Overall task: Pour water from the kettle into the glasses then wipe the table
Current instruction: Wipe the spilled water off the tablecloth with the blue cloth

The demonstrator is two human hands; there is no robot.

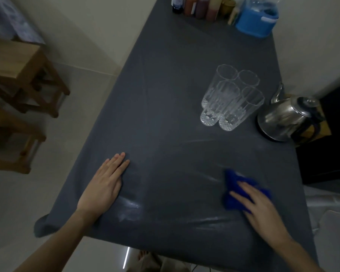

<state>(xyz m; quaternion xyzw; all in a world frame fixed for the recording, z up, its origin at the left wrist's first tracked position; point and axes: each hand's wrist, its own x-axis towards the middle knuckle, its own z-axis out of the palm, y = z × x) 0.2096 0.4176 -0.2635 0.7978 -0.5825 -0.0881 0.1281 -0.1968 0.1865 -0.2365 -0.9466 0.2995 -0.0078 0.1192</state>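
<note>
Several tall cut-glass tumblers [230, 97] stand bunched together on the dark grey table [165, 95], right of centre. A steel kettle [285, 118] sits just right of them at the table's right edge. My right hand [261, 209] presses a crumpled blue cloth [234, 191] flat on the table near the front right; the hand looks blurred. My left hand [104, 183] lies flat, palm down, fingers together, on the front left of the table, holding nothing. Wet streaks shine on the surface between the hands.
At the table's far end stand several bottles and jars [196, 6] and a blue plastic container [255, 18]. Wooden stools [24, 75] stand on the floor to the left. A dark box-like object [330, 144] sits beside the kettle on the right.
</note>
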